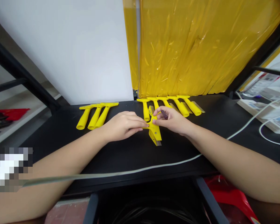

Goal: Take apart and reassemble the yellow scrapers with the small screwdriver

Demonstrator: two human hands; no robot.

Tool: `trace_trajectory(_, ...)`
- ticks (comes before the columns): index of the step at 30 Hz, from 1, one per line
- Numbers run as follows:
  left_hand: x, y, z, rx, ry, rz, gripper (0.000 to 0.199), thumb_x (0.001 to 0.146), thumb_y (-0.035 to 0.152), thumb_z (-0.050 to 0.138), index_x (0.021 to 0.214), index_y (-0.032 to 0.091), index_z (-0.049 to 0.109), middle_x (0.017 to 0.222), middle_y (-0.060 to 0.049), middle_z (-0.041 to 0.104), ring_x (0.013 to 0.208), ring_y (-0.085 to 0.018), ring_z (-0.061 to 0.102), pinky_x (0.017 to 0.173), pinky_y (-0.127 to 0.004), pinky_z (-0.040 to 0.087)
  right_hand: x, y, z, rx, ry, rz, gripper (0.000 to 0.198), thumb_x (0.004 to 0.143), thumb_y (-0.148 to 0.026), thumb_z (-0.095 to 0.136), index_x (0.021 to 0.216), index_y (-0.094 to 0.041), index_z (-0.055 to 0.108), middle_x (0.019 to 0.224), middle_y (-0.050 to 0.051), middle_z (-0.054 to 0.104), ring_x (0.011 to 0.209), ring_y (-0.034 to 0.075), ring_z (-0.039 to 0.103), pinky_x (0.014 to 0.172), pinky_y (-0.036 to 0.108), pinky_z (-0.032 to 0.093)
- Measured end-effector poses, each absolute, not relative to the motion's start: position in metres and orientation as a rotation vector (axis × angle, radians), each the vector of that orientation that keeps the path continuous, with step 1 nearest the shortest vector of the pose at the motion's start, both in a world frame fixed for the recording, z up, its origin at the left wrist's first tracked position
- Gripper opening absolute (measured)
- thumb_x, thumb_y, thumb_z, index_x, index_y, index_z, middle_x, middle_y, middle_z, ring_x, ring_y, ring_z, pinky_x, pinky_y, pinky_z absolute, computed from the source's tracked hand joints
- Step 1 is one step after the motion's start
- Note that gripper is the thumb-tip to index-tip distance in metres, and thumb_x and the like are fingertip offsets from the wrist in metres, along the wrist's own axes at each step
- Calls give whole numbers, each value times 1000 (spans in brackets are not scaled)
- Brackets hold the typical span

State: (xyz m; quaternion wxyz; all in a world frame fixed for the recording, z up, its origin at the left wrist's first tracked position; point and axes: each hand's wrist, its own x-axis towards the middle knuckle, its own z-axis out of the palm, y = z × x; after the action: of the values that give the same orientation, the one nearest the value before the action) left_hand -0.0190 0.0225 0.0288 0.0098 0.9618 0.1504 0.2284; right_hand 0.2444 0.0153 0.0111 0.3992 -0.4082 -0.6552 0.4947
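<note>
A yellow scraper (156, 134) is held above the middle of the black tabletop (121, 157), between the two hands. Its left side is gripped by the fingertips of the left hand (128, 126), which is laid palm down. Its upper part is pinched by the thumb and forefinger of the right hand (169, 119), and a small dark object (164, 114) is tucked in the curled fingers of that hand; what it is cannot be told.

The step in hand is judged to be close fingertip work on the scraper's middle. For the next move, a steady grip by the left hand seems to be called for, so that the right fingertips can be placed exactly.

The scraper's long axis is run from far to near, with the near end leaned slightly to the right. The head, on which a round screw (155, 133) is seen, is pointed near, and a metal edge (159, 143) is shown at its tip. The far end is partly covered by fingers.

Beyond, three scrapers (95, 116) are lined up on the left and five more (182, 108) on the right.
</note>
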Motion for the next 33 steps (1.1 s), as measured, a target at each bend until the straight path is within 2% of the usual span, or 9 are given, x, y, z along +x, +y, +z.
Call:
trace_trajectory(6,-20,21,28,3179,518,684,26,106,29,59,125,28,77,120,-5,81,96,-20,72,84,-35,52,247,19,7,-1040,-1782,1188,29,75,-39,86,88,-18,71,78,1,65,72,16,57,72,34,47)
trace_trajectory(10,-20,20,31,3284,527,644,28,106,27,57,127,27,74,121,-4,80,95,-19,71,80,-35,48,248,19,8,-955,-1879,926,17,84,-35,79,88,-20,73,90,4,66,83,19,59,82,38,48)
trace_trajectory(12,-22,20,34,3344,544,597,26,104,24,56,123,25,74,115,-4,81,91,-19,71,78,-36,46,250,19,11,-929,-1856,768,14,84,-33,80,88,-21,73,96,5,66,89,20,60,86,39,48)
trace_trajectory(14,-26,22,36,3388,587,569,21,99,22,56,110,23,75,104,-4,80,84,-19,69,76,-36,46,254,21,13,-963,-1845,711,14,84,-33,80,88,-21,74,97,6,66,87,20,60,83,38,47)
trace_trajectory(18,-37,27,42,3411,730,612,10,88,24,58,88,22,68,80,-2,72,69,-19,63,68,-34,46,259,23,12,-1084,-2049,857,14,85,-34,79,84,-21,78,83,4,69,72,18,56,68,34,42)
trace_trajectory(21,-43,29,45,3411,778,644,7,84,23,57,84,22,64,71,0,64,62,-18,59,62,-32,43,255,21,7,-1069,-2202,893,10,84,-32,80,84,-22,81,85,5,73,77,19,61,71,35,44)
trace_trajectory(28,-41,30,42,3407,719,601,8,84,23,56,85,22,65,73,0,66,63,-18,60,63,-32,45,245,16,2,-1155,-2312,784,5,81,-26,81,84,-22,83,88,5,76,82,21,65,77,36,48)
trace_trajectory(33,-39,29,38,3413,704,574,10,87,23,57,88,21,67,79,-1,69,67,-18,62,69,-34,49,245,16,5,-1203,-2118,861,14,92,-31,69,87,-20,77,84,4,75,77,19,65,73,34,49)
